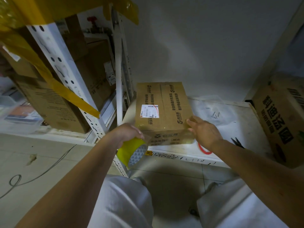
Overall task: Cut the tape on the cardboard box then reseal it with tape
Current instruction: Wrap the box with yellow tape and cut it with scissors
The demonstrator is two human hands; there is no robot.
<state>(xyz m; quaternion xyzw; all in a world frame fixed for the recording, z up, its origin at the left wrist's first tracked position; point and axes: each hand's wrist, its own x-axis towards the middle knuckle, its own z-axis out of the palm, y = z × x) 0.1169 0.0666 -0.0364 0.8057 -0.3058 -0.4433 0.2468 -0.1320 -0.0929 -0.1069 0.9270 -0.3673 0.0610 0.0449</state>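
Observation:
A brown cardboard box [162, 109] with printed text and a white shipping label lies on a low white shelf [189, 152], its flaps closed. My left hand [127, 131] grips a yellow tape roll [131, 153] at the box's near left corner, and a clear strip of tape runs from the roll onto the box's front face. My right hand [204, 130] has its fingers straight and presses on the box's near right corner.
Black scissors [236, 142] and a red ring [204, 149] lie on the shelf right of the box. A clear plastic bag [213, 111] lies behind them. Another printed carton [279, 119] stands at the right. A white metal rack with boxes [54, 102] fills the left.

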